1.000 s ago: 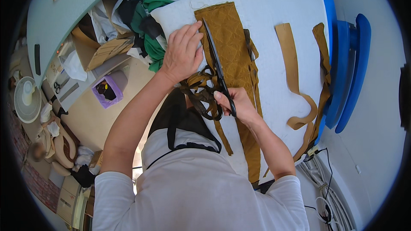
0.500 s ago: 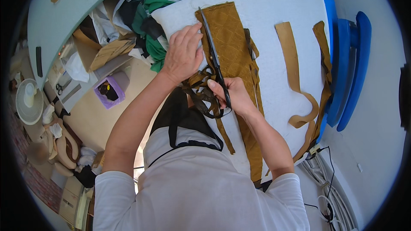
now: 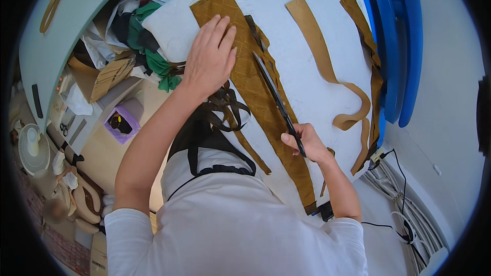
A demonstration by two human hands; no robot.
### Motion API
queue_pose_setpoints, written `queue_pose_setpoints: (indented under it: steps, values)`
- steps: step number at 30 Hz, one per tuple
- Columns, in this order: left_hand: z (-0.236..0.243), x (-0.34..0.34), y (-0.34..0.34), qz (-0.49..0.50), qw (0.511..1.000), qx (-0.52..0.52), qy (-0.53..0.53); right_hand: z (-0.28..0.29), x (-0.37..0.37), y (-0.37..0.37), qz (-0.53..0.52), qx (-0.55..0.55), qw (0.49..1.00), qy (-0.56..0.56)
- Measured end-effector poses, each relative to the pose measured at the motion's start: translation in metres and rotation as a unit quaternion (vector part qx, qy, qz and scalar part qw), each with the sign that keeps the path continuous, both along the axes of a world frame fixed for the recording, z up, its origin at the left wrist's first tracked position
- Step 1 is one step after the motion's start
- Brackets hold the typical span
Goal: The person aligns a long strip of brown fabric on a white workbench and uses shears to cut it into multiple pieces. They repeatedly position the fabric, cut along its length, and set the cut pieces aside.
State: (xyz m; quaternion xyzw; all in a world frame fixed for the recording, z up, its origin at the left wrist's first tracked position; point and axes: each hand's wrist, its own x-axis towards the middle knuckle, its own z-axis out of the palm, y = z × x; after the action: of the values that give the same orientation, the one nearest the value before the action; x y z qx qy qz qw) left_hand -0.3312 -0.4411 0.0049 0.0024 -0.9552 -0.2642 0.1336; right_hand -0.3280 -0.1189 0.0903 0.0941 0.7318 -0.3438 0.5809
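My left hand (image 3: 210, 64) lies flat with its fingers stretched out on a long brown quilted fabric strip (image 3: 248, 74). Black-handled scissors (image 3: 272, 91) are in my right hand (image 3: 308, 142), which is closed round their handles. The blades lie lengthwise over the strip's right side, tips pointing away from me. Beside that edge runs a loose, narrow brown offcut (image 3: 269, 56) with a dark band at its far end. Tangled dark strips (image 3: 227, 105) hang over the table's near edge below my left hand, and a thin brown strip (image 3: 251, 152) trails next to them.
On the white padded table (image 3: 307, 102) rest a curling tan strip (image 3: 319, 53) and a crumpled brown strip (image 3: 376, 87). Blue padded boards (image 3: 396, 51) flank its right side. Green and dark cloths (image 3: 148, 46), a cardboard box (image 3: 110, 74) and a purple-lined bin (image 3: 123, 122) are at left.
The scissors in my right hand have moved from the strip's left edge to its right side and nearer me. My left hand has shifted onto the strip. The whole view has shifted.
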Motion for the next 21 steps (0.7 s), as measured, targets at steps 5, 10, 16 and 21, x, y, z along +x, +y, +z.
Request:
queue_pose_setpoints:
  steps: [5,10,16,21]
  values:
    - [-0.016,-0.007,-0.002,-0.008,0.997,-0.066,-0.044,-0.009,-0.005,0.013,-0.055,-0.028,0.998,-0.009]
    - [-0.02,-0.006,-0.002,-0.01,0.997,-0.064,-0.044,0.002,-0.003,0.036,0.004,-0.008,1.0,0.001]
    - [-0.023,-0.004,-0.004,-0.012,0.998,-0.053,-0.04,0.002,-0.008,0.046,0.017,0.023,0.999,-0.034]
    - [-0.022,-0.004,-0.003,-0.013,0.998,-0.056,-0.04,0.004,-0.01,0.058,0.022,0.019,0.999,-0.038]
